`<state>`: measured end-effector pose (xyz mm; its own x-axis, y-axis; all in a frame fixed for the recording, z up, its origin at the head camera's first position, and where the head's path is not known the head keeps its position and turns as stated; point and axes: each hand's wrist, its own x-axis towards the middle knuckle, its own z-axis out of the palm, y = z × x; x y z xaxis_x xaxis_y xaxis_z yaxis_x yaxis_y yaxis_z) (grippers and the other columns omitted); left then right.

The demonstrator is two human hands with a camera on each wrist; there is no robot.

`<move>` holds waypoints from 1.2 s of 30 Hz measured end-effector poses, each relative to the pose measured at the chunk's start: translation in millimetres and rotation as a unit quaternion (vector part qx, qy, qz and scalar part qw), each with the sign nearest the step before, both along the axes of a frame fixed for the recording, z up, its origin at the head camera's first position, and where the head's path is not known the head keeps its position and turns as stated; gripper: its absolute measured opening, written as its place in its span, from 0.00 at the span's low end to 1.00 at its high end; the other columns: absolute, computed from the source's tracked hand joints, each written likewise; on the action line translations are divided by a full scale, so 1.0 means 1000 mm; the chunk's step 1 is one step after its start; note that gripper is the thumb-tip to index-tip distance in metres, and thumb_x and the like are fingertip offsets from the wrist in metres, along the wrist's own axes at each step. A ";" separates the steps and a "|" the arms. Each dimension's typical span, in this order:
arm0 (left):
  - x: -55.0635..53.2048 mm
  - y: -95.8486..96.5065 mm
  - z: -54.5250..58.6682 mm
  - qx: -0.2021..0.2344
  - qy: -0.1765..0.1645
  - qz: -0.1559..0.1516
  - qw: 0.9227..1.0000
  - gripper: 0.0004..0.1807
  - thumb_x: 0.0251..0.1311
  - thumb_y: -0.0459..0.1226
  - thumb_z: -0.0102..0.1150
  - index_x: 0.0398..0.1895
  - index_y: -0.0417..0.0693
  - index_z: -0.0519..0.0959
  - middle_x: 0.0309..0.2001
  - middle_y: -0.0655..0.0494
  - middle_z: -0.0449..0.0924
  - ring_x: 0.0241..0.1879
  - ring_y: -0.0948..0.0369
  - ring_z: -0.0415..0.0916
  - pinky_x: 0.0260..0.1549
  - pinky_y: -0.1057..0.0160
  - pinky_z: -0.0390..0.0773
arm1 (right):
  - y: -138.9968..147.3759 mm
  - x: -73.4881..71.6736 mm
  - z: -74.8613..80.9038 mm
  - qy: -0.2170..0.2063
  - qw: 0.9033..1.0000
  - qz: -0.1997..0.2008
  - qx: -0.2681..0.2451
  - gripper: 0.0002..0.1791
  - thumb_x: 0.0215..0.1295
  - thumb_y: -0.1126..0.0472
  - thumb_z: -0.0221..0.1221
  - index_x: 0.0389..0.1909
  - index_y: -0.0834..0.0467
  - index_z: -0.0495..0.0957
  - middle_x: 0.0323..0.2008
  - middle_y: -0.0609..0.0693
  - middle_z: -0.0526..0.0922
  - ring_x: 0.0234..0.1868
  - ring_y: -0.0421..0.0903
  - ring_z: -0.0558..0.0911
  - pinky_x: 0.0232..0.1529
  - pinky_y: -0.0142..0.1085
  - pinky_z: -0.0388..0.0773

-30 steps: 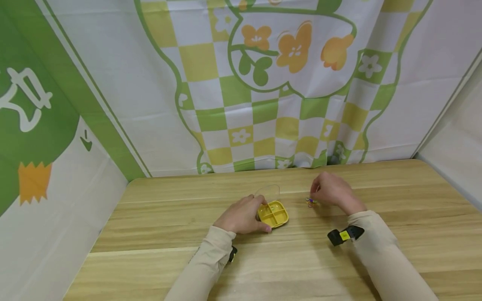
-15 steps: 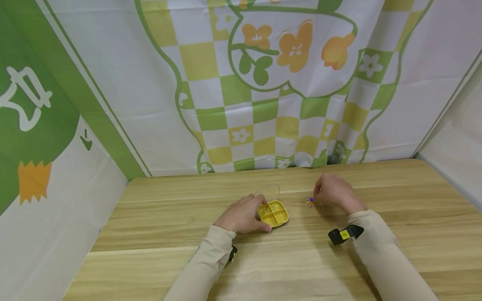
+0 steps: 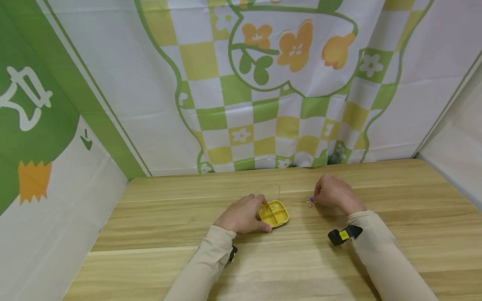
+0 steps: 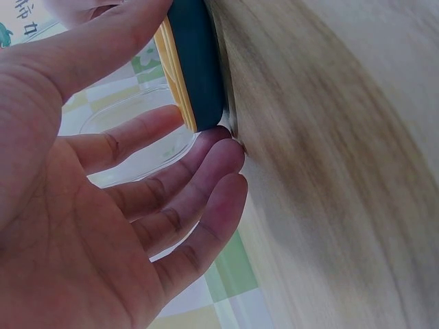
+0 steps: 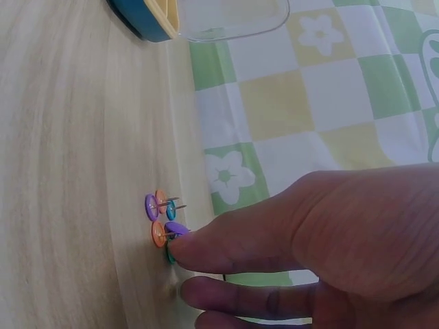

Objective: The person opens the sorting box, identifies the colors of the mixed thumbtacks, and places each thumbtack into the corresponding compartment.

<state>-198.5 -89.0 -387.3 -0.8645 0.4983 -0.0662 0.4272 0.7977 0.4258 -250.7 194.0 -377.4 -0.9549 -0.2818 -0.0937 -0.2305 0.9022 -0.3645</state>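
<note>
Left hand [image 3: 241, 214]: in the head view, clamped on the yellow box [image 3: 280, 217], which could be tipped by squeezing
Dark base [image 4: 199, 68]: better shown by the left wrist view
Right hand [image 5: 322, 240]: at the thumbtacks [image 5: 158, 234] in the right wrist view, any pinch cannot be told; fingers could be pricked by upturned points, lost overhead

Left hand [image 3: 241, 214] curves with thumb and fingers apart; right hand [image 3: 334, 192] points its fingers down.

tabletop [image 3: 282, 263]: smooth wood | box [image 3: 279, 216]: plastic | lid [image 5: 233, 19]: glossy plastic | tacks [image 5: 158, 234]: metal, glossy plastic | curtain [image 3: 263, 112]: cloth
</note>
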 end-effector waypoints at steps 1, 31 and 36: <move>0.000 0.000 0.000 -0.001 0.000 0.000 1.000 0.36 0.52 0.50 0.79 0.60 0.43 0.76 0.52 0.48 0.80 0.52 0.54 0.77 0.55 0.53 0.76 | 0.000 0.000 0.000 -0.001 1.000 -0.001 0.000 0.08 0.52 0.66 0.62 0.19 0.52 0.83 0.22 0.46 0.79 0.27 0.48 0.75 0.26 0.40 0.71; -0.001 0.000 -0.001 -0.004 -0.006 0.004 1.000 0.36 0.52 0.50 0.78 0.61 0.44 0.76 0.54 0.48 0.79 0.54 0.53 0.77 0.55 0.53 0.76 | -0.001 0.001 -0.002 -0.008 1.000 -0.001 0.001 0.08 0.60 0.64 0.66 0.22 0.54 0.84 0.24 0.47 0.80 0.28 0.47 0.76 0.28 0.41 0.73; -0.002 0.001 -0.001 -0.006 -0.006 0.004 1.000 0.37 0.52 0.50 0.78 0.61 0.44 0.76 0.54 0.48 0.79 0.54 0.53 0.77 0.56 0.52 0.76 | 0.000 0.000 -0.002 -0.004 1.000 -0.001 0.003 0.07 0.59 0.64 0.67 0.22 0.54 0.84 0.25 0.47 0.81 0.28 0.48 0.76 0.29 0.42 0.73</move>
